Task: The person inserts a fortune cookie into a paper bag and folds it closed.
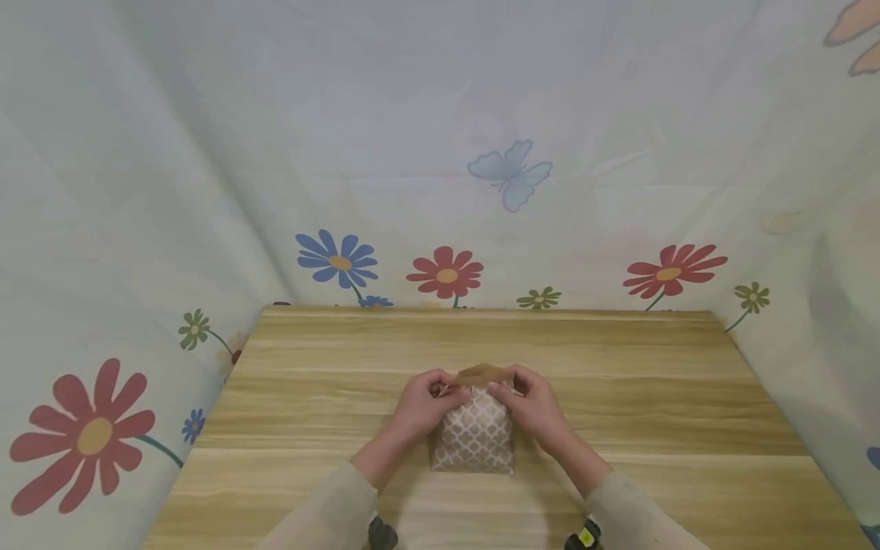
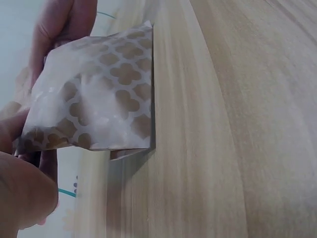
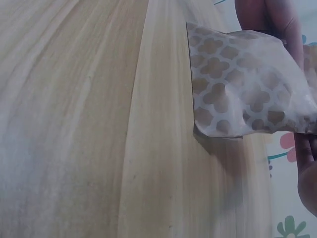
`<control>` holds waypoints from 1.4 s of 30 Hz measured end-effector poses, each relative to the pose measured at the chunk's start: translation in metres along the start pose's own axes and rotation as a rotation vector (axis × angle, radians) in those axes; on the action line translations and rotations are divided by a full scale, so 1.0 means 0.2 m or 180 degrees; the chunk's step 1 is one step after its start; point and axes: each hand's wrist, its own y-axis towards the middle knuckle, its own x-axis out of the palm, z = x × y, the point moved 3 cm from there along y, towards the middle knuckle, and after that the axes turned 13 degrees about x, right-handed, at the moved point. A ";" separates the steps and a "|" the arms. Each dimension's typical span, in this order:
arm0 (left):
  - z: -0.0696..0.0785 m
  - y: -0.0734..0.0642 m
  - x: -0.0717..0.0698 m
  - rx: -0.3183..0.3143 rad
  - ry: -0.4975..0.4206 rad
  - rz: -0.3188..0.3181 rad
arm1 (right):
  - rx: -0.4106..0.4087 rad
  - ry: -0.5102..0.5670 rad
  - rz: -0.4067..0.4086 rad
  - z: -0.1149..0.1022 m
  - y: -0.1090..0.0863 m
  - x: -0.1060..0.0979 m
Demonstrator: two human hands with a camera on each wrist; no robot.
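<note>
A small brown paper bag (image 1: 474,439) with a white lattice pattern stands on the wooden table, its base resting on the wood. In the head view my left hand (image 1: 425,401) pinches the bag's top at its left corner, thumb on the near face. At the other top corner my right hand (image 1: 532,401) pinches the paper the same way. Between the hands the plain brown top edge sticks up. Both wrist views show the patterned side of the bag (image 2: 94,94) close up, slightly bulging. What the bag holds is hidden.
The wooden table (image 1: 330,344) spreads out around the bag on every side. Behind it and along its sides hangs a pale cloth (image 1: 385,114) printed with flowers and a butterfly. Dark bands with devices sit near both sleeve cuffs.
</note>
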 end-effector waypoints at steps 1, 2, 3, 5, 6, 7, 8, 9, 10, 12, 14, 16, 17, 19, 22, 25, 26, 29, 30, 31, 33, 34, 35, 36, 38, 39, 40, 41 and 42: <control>0.00 0.00 0.00 -0.0018 0.0003 0.0018 | 0.0006 -0.0005 -0.0006 0.00 0.00 0.00; 0.00 0.00 0.00 -0.0034 0.0007 0.0032 | 0.0020 -0.0004 -0.0022 0.00 0.00 0.00; -0.01 0.00 0.00 -0.0056 -0.0015 0.0038 | 0.0030 -0.0001 -0.0046 0.01 -0.01 -0.01; -0.01 -0.01 0.00 -0.0065 -0.0045 0.0025 | 0.0057 0.0016 -0.0071 0.02 -0.01 -0.01; 0.00 -0.01 0.00 -0.0066 -0.0079 0.0019 | 0.0067 0.0034 -0.0083 0.02 -0.01 -0.01; 0.00 -0.01 0.00 -0.0058 -0.0107 0.0014 | 0.0060 0.0043 -0.0081 0.02 -0.01 -0.01; -0.01 0.00 0.00 -0.0056 -0.0146 0.0014 | 0.0061 0.0054 -0.0068 0.02 -0.01 -0.01; -0.01 0.00 -0.01 -0.0046 -0.0169 0.0016 | 0.0062 0.0066 -0.0051 0.03 -0.01 -0.01; -0.01 0.00 -0.01 -0.0038 -0.0186 0.0022 | 0.0050 0.0073 -0.0013 0.02 -0.02 -0.01; -0.01 0.00 -0.01 -0.0043 -0.0240 0.0050 | 0.0030 0.0059 0.0061 0.02 -0.01 -0.02; -0.01 0.00 -0.02 -0.0042 -0.0272 0.0057 | 0.0029 0.0036 0.0120 0.02 -0.02 -0.02; -0.03 0.00 -0.04 -0.0064 -0.0324 0.0066 | 0.0021 0.0004 0.0165 0.02 -0.01 -0.03; -0.03 0.00 -0.04 -0.0073 -0.0357 0.0080 | 0.0025 -0.0011 0.0170 0.03 -0.01 -0.03; -0.05 0.01 -0.06 -0.0050 -0.0385 0.0115 | 0.0026 -0.0034 0.0141 0.03 -0.01 -0.03; -0.06 0.02 -0.09 0.0010 -0.0413 0.0198 | 0.0015 -0.0073 0.0098 0.04 -0.01 -0.04; -0.06 0.02 -0.11 0.0071 -0.0401 0.0210 | 0.0006 -0.0101 0.0123 0.05 -0.01 -0.05; -0.06 0.02 -0.11 0.0061 -0.0417 0.0214 | 0.0014 -0.0100 0.0152 0.06 -0.01 -0.05; -0.07 0.02 -0.12 0.0023 -0.0463 0.0219 | 0.0065 -0.0075 0.0222 0.07 0.00 -0.05; -0.08 0.02 -0.12 0.0014 -0.0474 0.0227 | 0.0090 -0.0067 0.0226 0.07 0.01 -0.06; -0.08 0.02 -0.12 -0.0004 -0.0500 0.0237 | 0.0108 -0.0072 0.0232 0.07 0.01 -0.06; -0.09 0.02 -0.12 -0.0031 -0.0552 0.0236 | 0.0127 -0.0078 0.0238 0.08 0.02 -0.07; -0.08 0.02 -0.12 -0.0035 -0.0576 0.0235 | 0.0130 -0.0078 0.0245 0.08 0.02 -0.07; -0.08 0.02 -0.12 -0.0044 -0.0599 0.0234 | 0.0134 -0.0085 0.0250 0.08 0.02 -0.08; -0.08 0.02 -0.11 -0.0041 -0.0618 0.0231 | 0.0135 -0.0080 0.0252 0.08 0.02 -0.09; -0.08 0.02 -0.11 -0.0032 -0.0622 0.0240 | 0.0108 -0.0066 0.0257 0.08 0.02 -0.10; -0.08 0.02 -0.11 -0.0030 -0.0615 0.0247 | 0.0093 -0.0049 0.0246 0.07 0.02 -0.11; -0.08 0.02 -0.11 -0.0023 -0.0621 0.0252 | 0.0071 -0.0034 0.0238 0.07 0.02 -0.12; -0.09 0.02 -0.11 -0.0028 -0.0619 0.0252 | 0.0051 -0.0027 0.0230 0.06 0.02 -0.12; -0.09 0.02 -0.11 -0.0028 -0.0624 0.0253 | 0.0031 -0.0012 0.0225 0.06 0.02 -0.12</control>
